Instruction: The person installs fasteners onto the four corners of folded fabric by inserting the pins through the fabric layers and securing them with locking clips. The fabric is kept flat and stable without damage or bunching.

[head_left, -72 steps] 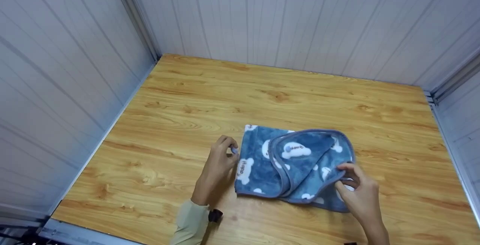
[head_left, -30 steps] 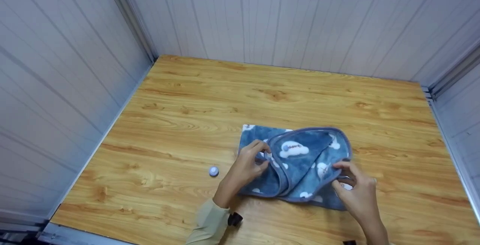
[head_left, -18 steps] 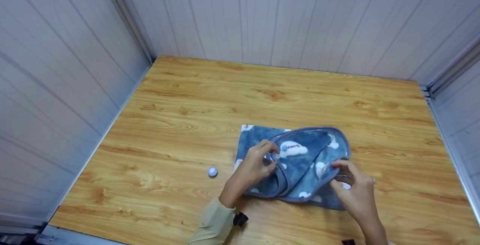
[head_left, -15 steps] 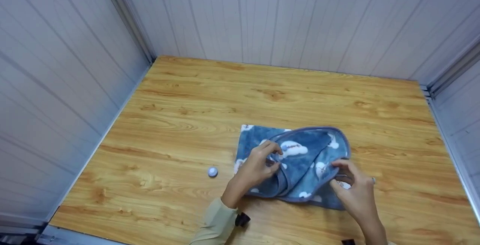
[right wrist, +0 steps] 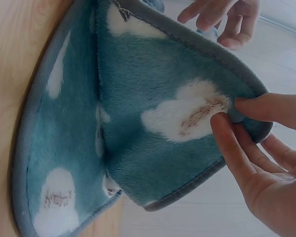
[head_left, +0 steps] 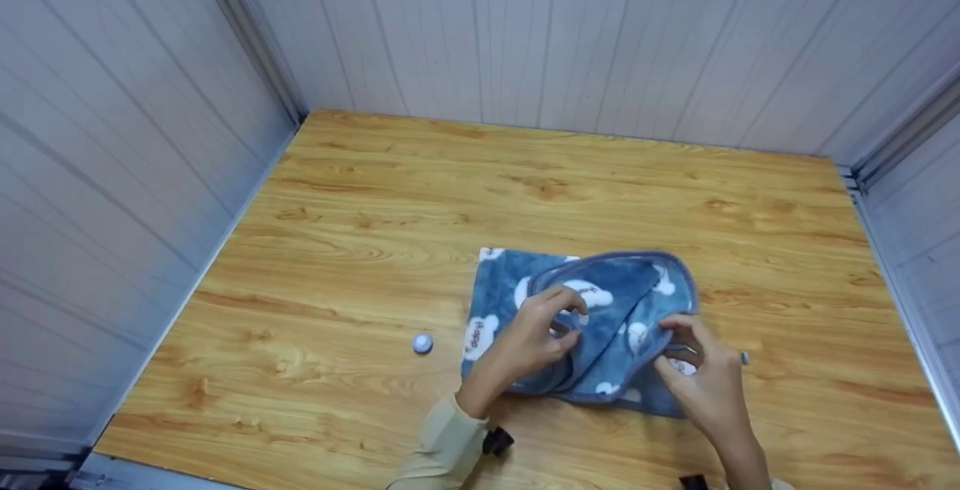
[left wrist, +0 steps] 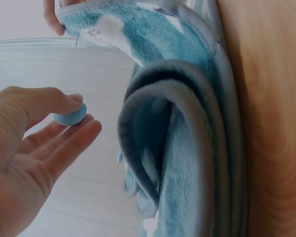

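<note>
A blue plush blanket (head_left: 499, 287) with white cloud shapes and grey-blue trim lies folded on the table, its top layers bunched up. My right hand (head_left: 709, 377) pinches a raised corner of it between thumb and fingers. A small bluish bit (right wrist: 235, 116) shows between those fingertips in the right wrist view; its kind is hard to tell. My left hand (head_left: 534, 336) is over the blanket's middle and pinches a small light-blue domed piece (left wrist: 71, 117) between thumb and fingers. In the left wrist view a gap separates this piece from the curled blanket edge.
A small round white-and-lavender piece (head_left: 422, 343) sits on the wooden table (head_left: 337, 197), left of the blanket. Another small bluish item (head_left: 745, 357) shows just right of my right hand. Pale panel walls (head_left: 510, 32) close in the back and sides.
My left hand has moved right from beside the blanket to over its middle, carrying the domed piece. The round piece on the table has come into view. My right hand keeps hold of the corner.
</note>
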### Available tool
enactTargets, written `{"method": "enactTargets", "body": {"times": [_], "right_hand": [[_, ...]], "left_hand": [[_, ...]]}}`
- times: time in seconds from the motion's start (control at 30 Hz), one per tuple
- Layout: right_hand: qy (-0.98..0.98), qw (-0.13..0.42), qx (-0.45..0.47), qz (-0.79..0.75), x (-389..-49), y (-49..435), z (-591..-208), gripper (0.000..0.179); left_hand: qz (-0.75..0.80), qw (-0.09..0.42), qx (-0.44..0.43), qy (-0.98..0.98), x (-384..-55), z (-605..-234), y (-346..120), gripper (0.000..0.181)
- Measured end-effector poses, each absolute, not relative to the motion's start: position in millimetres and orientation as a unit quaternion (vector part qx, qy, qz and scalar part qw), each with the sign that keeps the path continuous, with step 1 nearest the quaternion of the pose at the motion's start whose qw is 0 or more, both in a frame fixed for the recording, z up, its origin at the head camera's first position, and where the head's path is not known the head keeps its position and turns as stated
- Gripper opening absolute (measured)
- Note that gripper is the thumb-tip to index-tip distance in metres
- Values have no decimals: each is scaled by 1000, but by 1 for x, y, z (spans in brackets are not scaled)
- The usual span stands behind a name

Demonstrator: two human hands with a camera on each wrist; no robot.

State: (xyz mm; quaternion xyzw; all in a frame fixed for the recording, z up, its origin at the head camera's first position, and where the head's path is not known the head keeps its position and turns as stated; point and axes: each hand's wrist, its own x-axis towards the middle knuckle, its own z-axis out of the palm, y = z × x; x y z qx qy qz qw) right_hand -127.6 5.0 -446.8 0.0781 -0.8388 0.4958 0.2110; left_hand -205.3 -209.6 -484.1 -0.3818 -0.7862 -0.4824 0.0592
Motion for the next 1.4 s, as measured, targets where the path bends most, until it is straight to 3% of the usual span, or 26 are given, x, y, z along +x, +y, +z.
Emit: {"method": "enactTargets", "body": {"times": [0.27, 0.6, 0.83, 1.1, 1.4], "right_hand": [[-839, 208, 83, 496, -123, -5, -428, 36], [-832, 195, 84, 513, -133, 9, -459, 42], [-840, 176, 63, 510, -129, 1, -446, 41], [-839, 167, 70, 512, -133, 9, -463, 43], [-843, 163, 69, 508, -135, 8, -460, 41]], "left_hand": [[-479, 57, -403, -777, -204, -481, -197, 23], [-458, 66, -426, -778, -203, -478, -185, 21], [-437, 69, -435, -785, -204, -478, -180, 20], [-439, 32, -441, -782, -202, -475, -177, 22], [-453, 37, -458, -764, -203, -473, -175, 17]]}}
